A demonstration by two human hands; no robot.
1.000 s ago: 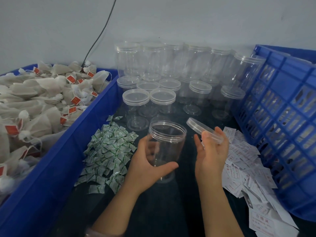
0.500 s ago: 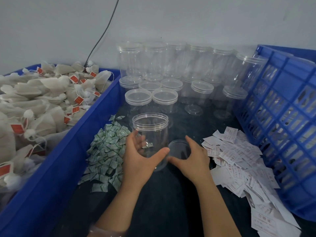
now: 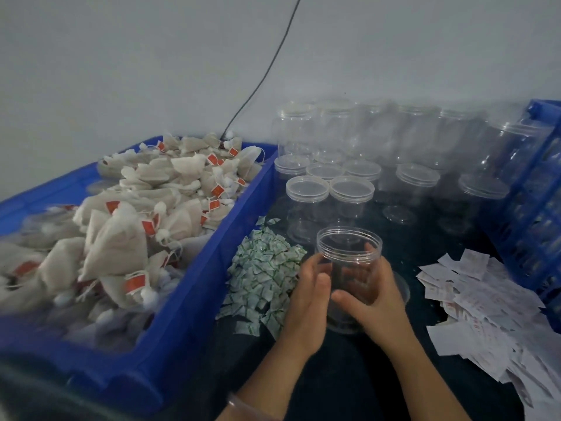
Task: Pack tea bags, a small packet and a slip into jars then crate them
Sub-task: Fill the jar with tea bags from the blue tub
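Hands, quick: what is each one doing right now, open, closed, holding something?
Left hand: curled round the open jar, holding it.
Right hand: gripping the same jar, thumb across its front.

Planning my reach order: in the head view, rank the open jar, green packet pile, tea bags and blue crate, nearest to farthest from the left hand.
From the left hand:
1. open jar, held in it.
2. green packet pile, just left of it.
3. tea bags, in the bin farther left.
4. blue crate, at the far right.
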